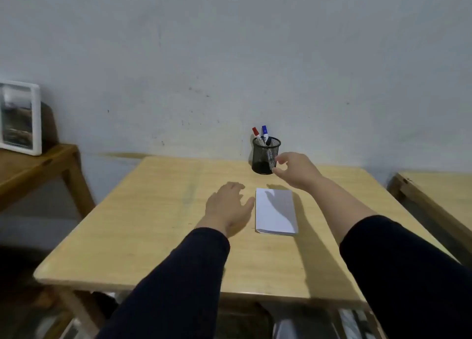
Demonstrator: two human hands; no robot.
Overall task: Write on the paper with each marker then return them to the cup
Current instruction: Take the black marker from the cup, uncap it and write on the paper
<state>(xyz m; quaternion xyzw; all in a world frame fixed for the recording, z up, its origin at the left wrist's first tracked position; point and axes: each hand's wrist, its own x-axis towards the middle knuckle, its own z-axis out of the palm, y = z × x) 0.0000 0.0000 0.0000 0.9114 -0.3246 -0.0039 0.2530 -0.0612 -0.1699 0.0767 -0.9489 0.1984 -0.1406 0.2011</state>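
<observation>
Head view, wide angle. At centre frame I see a light wooden table [143, 226] set against a grey wall [229, 58]. Near the table's far edge, just right of centre, stands a black mesh cup [264, 157] holding three markers: a red-capped marker [256, 132] leaning left, a blue-capped marker [264, 130] upright beside it, and a black-capped marker [268, 141] whose cap barely clears the rim. All three remain in the cup. A white stack of paper [275, 211] lies flat in the middle of the table, closer to me than the cup and apart from it.

My right hand [296, 170] hangs in the air just right of the cup, thumb and forefinger parted in a loose curve toward the mesh wall, gripping nothing; I cannot tell whether a fingertip touches the mesh. Its shadow falls across the paper. My left hand [227, 206] sits palm down just left of the paper, fingers relaxed and slightly spread, empty. Both forearms wear dark sleeves [178, 275].

At the left edge of the frame, a white-framed picture [19, 116] rests on a second wooden table [38, 165]. A third wooden surface [439, 193] enters at the right edge.
</observation>
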